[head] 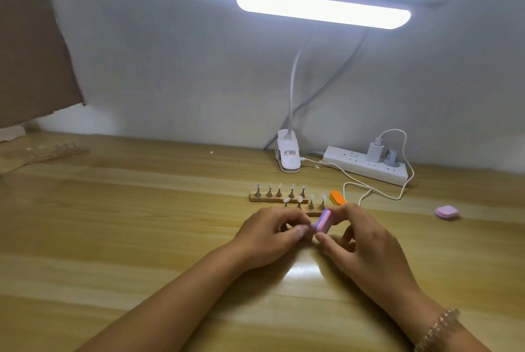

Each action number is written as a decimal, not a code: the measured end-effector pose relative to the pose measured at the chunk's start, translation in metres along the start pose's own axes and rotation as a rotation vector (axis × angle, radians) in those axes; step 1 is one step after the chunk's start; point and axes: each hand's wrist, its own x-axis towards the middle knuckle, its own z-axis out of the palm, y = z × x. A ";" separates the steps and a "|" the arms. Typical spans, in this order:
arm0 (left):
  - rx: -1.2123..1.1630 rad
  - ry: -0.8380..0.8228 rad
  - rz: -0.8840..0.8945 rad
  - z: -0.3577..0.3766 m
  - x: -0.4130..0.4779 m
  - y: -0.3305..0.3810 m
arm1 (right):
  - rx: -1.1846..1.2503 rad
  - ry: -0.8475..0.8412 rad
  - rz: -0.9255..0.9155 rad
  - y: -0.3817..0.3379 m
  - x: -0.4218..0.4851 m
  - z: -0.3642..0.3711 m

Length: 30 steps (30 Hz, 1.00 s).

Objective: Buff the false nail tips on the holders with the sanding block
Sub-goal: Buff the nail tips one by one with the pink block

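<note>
Between the hands, low over the counter (142,224), head view: sanding block (324,221), pink-and-lilac, tilted on edge. Right hand (360,241) pinches it thumb-to-forefinger, so one flat face turns toward the left hand. Left hand (272,233) has its fingers curled in a pinch on a small pale thing touching the block; reads as a loose tip (312,227) on its stand, mostly hidden, not certain. Likely lifted off the row so it can be braced against the block.

Just beyond the hands: two wooden holders, back holder (277,197) and front holder (314,213), the front one partly behind the fingers. Clear nail tips (292,187) stand upright on metal pegs, close by and in the light.

Beyond the right hand, touching nothing: orange block (337,197), spare. Well off to the right: pink block (446,212), flat. Far beyond: clip lamp (322,8) lit, bar hanging over the work, and power strip (366,165) by the wall. Far left: cardboard (34,47).

Judged step: buffing one tip; most tips stand in their rows, buffed or not can't tell.
</note>
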 end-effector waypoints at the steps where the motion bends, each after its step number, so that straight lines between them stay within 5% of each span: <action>1: -0.002 -0.005 0.001 0.000 0.000 0.000 | -0.011 -0.013 -0.028 -0.002 -0.001 0.000; 30: -0.021 0.002 0.012 -0.001 0.000 0.003 | -0.016 -0.019 -0.078 -0.005 0.000 0.000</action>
